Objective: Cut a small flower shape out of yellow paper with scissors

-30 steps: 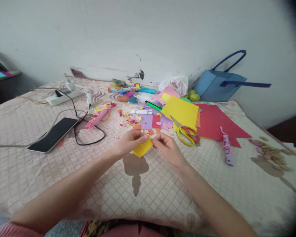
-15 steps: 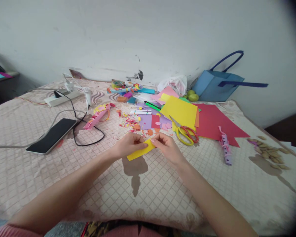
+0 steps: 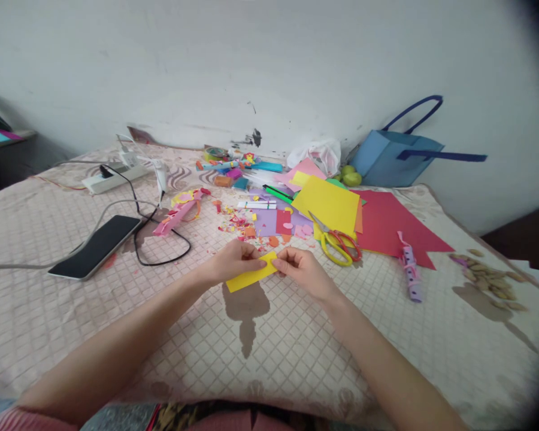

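A small yellow strip of paper (image 3: 248,279) is held between my two hands above the tablecloth. My left hand (image 3: 233,261) pinches its upper edge, thumb on top. At its right end, my right hand (image 3: 302,270) grips the strip between thumb and fingers. Just beyond my hands lie coloured paper scraps (image 3: 238,224) and a lilac sheet (image 3: 265,222) with a small red piece (image 3: 283,221) on it. Scissors (image 3: 336,244) with yellow and red handles rest to the right, partly on a yellow sheet (image 3: 327,200).
On the left are a black-screened phone (image 3: 96,246), a cable loop (image 3: 161,262), a power strip (image 3: 114,178) and a pink paper craft (image 3: 177,216). To the right lie red paper (image 3: 397,221), a lilac paper roll (image 3: 411,272), shelled-looking brown pieces (image 3: 491,280) and a blue bag (image 3: 395,158).
The yellow strip has shifted slightly left in my hands. My right hand has moved a little left and down along with its end.
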`<state>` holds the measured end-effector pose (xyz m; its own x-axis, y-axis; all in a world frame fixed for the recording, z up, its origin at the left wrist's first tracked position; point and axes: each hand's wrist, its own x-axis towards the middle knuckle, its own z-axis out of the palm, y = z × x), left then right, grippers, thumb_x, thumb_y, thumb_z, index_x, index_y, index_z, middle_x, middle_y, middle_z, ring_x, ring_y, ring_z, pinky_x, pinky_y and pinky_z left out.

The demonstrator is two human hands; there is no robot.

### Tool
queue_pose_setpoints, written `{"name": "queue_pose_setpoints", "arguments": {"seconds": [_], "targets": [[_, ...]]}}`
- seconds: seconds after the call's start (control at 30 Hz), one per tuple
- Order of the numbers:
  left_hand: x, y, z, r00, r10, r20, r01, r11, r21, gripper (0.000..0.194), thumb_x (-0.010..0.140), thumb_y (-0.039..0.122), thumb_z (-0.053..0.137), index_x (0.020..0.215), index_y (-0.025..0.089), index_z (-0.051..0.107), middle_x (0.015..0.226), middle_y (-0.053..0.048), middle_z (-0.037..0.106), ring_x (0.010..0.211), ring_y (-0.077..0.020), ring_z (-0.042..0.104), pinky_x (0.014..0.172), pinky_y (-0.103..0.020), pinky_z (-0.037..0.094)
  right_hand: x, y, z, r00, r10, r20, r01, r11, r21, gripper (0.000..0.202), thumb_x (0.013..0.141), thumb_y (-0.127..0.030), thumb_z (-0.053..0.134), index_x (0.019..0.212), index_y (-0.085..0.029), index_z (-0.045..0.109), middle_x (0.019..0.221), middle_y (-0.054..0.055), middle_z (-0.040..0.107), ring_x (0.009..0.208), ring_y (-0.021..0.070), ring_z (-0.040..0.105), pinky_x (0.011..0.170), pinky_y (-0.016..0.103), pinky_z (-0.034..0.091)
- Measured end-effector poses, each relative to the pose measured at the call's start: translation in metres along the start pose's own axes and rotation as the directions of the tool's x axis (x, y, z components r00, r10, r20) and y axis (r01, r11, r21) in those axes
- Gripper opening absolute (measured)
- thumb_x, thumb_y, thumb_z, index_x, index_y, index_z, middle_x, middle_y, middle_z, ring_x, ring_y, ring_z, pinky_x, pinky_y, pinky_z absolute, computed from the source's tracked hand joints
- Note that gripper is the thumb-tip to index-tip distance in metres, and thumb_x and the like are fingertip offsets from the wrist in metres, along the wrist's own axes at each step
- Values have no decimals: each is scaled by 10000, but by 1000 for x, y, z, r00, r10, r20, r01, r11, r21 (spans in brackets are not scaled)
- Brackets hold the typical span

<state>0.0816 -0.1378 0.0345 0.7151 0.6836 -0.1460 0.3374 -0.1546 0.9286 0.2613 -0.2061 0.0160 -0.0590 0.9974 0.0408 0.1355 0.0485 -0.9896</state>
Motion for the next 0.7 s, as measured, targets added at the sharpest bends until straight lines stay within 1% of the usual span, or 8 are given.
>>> {"name": "queue_pose_setpoints", "arguments": {"seconds": [0.13, 0.23, 0.27, 0.33, 0.4, 0.47, 0.57, 0.7], "targets": [[3, -3, -1, 999, 33, -5, -33, 999, 15, 279, 738, 400, 608, 657, 132, 601, 547, 20, 542, 477, -79, 464, 436, -190, 325, 1, 3, 0, 993, -88, -81, 80, 992, -94, 293, 762, -414, 644, 620, -192, 515, 591, -37, 500, 569, 111, 454, 549, 251, 362], [2, -1, 0, 974, 185, -133, -159, 970, 186, 261, 790, 363, 569, 665, 137, 608, 591, -3, 592, 528, -99, 510, 490, -211, 370, 1, 2, -1, 989, -61, -136, 58, 998, -25, 294, 750, -484, 640, 739, -195, 589, 660, -13, 565, 604, 127, 517, 573, 262, 400], [2, -1, 1, 935, 289, -206, -223, 930, 293, 251, 812, 339, 554, 667, 140, 608, 622, -14, 610, 565, -108, 530, 534, -226, 394, 1, 1, -2, 987, -26, -161, 30, 999, 22, 339, 756, -530, 613, 766, -191, 603, 675, -1, 583, 599, 129, 530, 560, 263, 406], [0, -3, 2, 790, 543, -284, -332, 769, 546, 210, 848, 280, 528, 709, 151, 620, 708, -35, 645, 665, -132, 562, 657, -274, 423, 0, -1, -2, 982, 77, -173, -52, 988, 143, 460, 780, -621, 517, 729, -174, 612, 649, 19, 589, 549, 123, 528, 503, 254, 391], [-1, -6, 4, 643, 739, -200, -395, 544, 740, 160, 868, 216, 502, 800, 167, 638, 795, -47, 670, 759, -156, 575, 771, -329, 410, -1, -2, -1, 977, 194, -93, -162, 947, 278, 537, 789, -658, 463, 630, -161, 589, 586, 17, 561, 485, 106, 495, 450, 241, 358], [-3, -8, 5, 580, 812, -70, -430, 377, 820, 169, 874, 167, 477, 885, 186, 645, 864, -48, 684, 827, -173, 577, 852, -368, 380, -1, -2, 2, 965, 261, 20, -248, 889, 385, 480, 766, -612, 544, 607, -160, 570, 567, -1, 546, 453, 91, 471, 432, 232, 347], [-4, -7, 6, 643, 766, 5, -454, 376, 808, 199, 883, 177, 463, 955, 207, 646, 948, -51, 688, 922, -193, 572, 952, -403, 320, -1, -1, 3, 967, 251, 44, -245, 867, 433, 342, 700, -462, 693, 619, -173, 529, 568, -34, 540, 442, 75, 457, 435, 219, 345], [-6, 4, 4, 808, 583, -86, -426, 680, 597, 365, 804, 374, 601, 1133, 217, 593, 1156, -89, 626, 1120, -257, 504, 1004, -411, 294, -2, -3, -1, 991, 134, -16, -126, 964, 234, 311, 744, -421, 659, 631, -186, 489, 558, -45, 530, 462, 78, 457, 459, 217, 350]]}}
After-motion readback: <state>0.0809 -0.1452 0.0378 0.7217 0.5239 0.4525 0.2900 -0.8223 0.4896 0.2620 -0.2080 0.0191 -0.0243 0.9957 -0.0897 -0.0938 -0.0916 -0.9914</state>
